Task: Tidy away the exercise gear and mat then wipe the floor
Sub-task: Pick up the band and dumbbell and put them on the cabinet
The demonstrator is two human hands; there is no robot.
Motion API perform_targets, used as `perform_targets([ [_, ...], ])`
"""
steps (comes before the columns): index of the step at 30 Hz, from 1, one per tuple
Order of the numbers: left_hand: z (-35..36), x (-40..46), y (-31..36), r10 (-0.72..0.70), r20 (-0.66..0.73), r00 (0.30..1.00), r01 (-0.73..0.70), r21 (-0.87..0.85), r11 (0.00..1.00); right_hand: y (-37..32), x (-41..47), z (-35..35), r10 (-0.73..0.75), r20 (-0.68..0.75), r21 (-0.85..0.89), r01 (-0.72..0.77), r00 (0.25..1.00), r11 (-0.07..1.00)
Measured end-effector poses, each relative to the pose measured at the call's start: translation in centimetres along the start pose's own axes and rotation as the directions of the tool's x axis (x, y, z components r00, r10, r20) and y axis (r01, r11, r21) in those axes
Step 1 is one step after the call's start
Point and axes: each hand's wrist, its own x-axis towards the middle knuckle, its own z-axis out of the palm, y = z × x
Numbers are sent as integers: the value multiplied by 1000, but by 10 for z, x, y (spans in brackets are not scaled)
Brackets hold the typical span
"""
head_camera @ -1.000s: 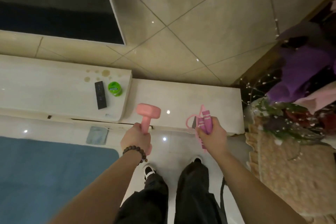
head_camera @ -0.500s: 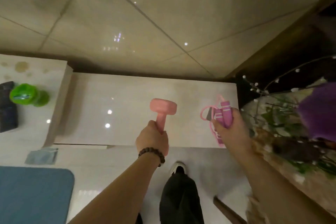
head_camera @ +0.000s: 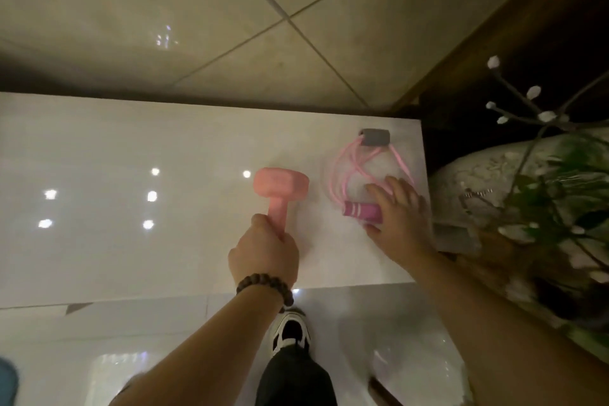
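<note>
Gripping dumbbell point(head_camera: 280, 188) upright over counter point(head_camera: 131, 155), left hand point(head_camera: 263, 255); right hand point(head_camera: 400, 217), fingers spread, on skipping rope point(head_camera: 359, 171) at 3 o'clock.

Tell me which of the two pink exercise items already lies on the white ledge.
The jump rope: its cord is spread on the ledge under the right hand. The dumbbell is gripped by the left hand.

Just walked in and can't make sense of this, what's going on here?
A person is putting exercise gear on a white glossy cabinet top. The left hand grips a pink dumbbell by its handle, over the surface. The right hand rests on the pink jump rope, which lies coiled on the top.
</note>
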Motion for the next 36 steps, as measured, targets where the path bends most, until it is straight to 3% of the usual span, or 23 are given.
perform_targets([
  [3,-1,0,2,2,9,1000,-2,-16,1000,-1,1,7,49,44,82,-52,998,995],
  [6,-4,1,11,11,22,1000,-11,-34,999,-2,7,5,-7,2,159,7,1000,987],
  [9,-6,6,31,29,5,1000,-29,-54,998,6,18,-4,39,-141,194,-11,989,981],
  [13,0,21,65,81,52,995,-76,-86,993,26,36,-13,156,-380,221,-74,912,972],
  [17,13,32,96,133,98,986,-123,-104,987,36,42,2,71,-250,178,-27,966,984],
  [21,23,35,105,167,92,982,-156,-114,981,44,29,17,78,-106,207,-55,991,977],
  [24,25,30,94,246,48,968,-233,-180,956,48,20,17,16,-139,201,12,990,979],
  [27,26,20,76,412,51,910,-393,-218,893,50,17,13,29,-126,247,3,992,969],
  [30,30,19,63,531,136,836,-522,-95,847,52,20,8,31,-216,319,40,976,947],
  [33,31,23,58,550,182,815,-557,-17,831,52,28,1,178,-344,439,-9,922,898],
  [36,30,27,56,565,189,803,-581,40,813,52,49,0,373,-174,528,-233,911,816],
])
